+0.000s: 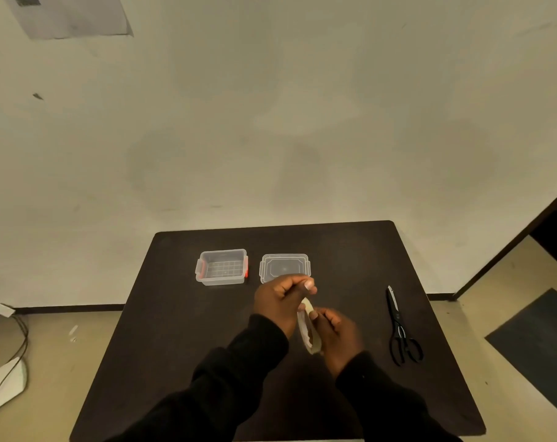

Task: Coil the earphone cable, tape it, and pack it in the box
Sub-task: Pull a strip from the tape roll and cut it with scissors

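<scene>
Centrally above dark table [175, 346]: tape roll [307, 330] pinched in right hand [334, 330], left hand [280, 298] fingers closed on its strip; open box [221, 267] far left, earphone cable unseen.

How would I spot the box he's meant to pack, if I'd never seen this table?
Start at the dark square table and look to its far edge, left of centre. Two clear plastic pieces sit side by side there: the box is the deeper left one with red-orange side latches, while its neighbour, the flat clear lid, has none.
</scene>
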